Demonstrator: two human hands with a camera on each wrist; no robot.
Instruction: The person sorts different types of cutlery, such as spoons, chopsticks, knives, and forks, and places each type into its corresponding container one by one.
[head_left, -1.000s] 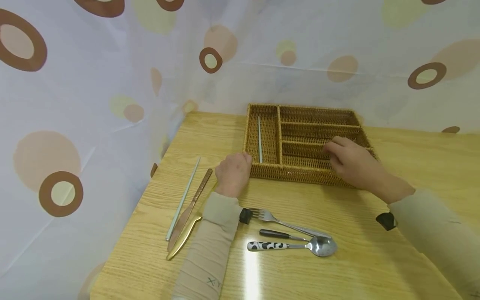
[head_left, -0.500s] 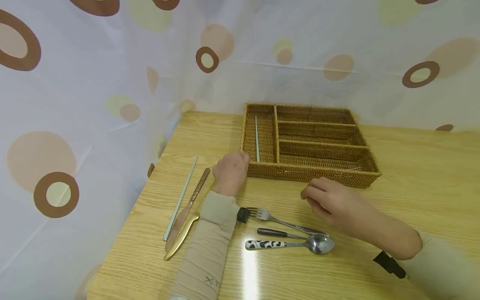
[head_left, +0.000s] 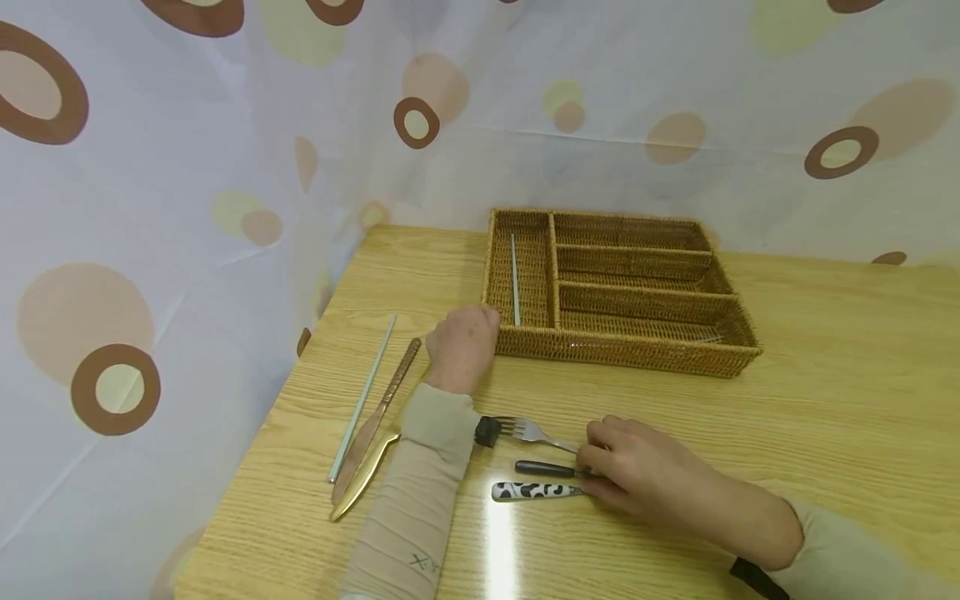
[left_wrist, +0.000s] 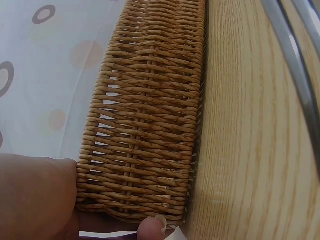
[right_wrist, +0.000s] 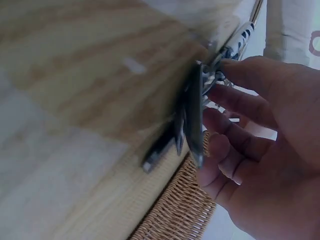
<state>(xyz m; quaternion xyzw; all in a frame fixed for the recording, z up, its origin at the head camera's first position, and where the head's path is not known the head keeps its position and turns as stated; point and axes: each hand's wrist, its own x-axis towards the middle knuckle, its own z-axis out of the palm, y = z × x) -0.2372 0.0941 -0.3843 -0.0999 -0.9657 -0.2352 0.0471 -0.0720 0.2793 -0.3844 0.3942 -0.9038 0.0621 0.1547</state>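
Note:
My left hand (head_left: 462, 346) grips the front left corner of a woven wicker cutlery tray (head_left: 630, 348); in the left wrist view a thumb tip curls under its edge. Over the cutlery in front of the tray, my right hand (head_left: 637, 467) has thumb and fingers closed around the neck of a spoon with a cow-print handle (head_left: 532, 492). A black-handled utensil (head_left: 543, 468) lies right beside it, its far end hidden by the fingers. A silver fork (head_left: 525, 429) lies just behind, its handle end also covered. The right wrist view shows the metal parts (right_wrist: 195, 120) blurred.
One pale green chopstick (head_left: 515, 279) lies in the tray's left compartment, and thin metal tines (head_left: 708, 339) show in the front one. Left of my left arm lie another chopstick (head_left: 363, 396), a copper-coloured knife (head_left: 382, 408) and a gold-coloured knife (head_left: 365, 483). A patterned curtain (head_left: 600, 75) borders the table.
My right hand has come out of the tray's front compartment, leaving tines visible there, and moved toward me down onto the spoon. My left hand stays on the tray corner.

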